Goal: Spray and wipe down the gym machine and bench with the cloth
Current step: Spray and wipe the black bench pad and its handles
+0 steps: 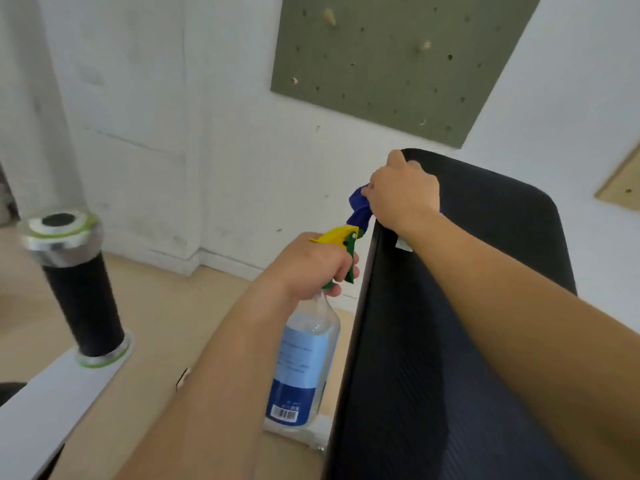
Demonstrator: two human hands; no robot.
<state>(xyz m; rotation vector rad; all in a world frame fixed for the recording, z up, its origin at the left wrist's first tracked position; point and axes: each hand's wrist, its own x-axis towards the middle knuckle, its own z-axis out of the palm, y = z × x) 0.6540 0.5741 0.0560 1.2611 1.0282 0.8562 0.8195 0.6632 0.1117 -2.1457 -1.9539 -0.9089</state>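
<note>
Right hand point(403, 195) clamps the blue cloth point(358, 211) at the bench point(450, 341) pad's far corner, pad running toward lower right; left hand point(311, 265) grips the spray bottle point(304, 358)

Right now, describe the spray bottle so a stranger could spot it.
Start at the black bench pad on the right. By its left edge, the left hand grips a clear spray bottle. Only it has a yellow-and-green trigger and blue label.

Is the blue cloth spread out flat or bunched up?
Bunched up: the right hand grips the cloth as a wad against the bench pad edge, with only crumpled folds sticking out.
</note>
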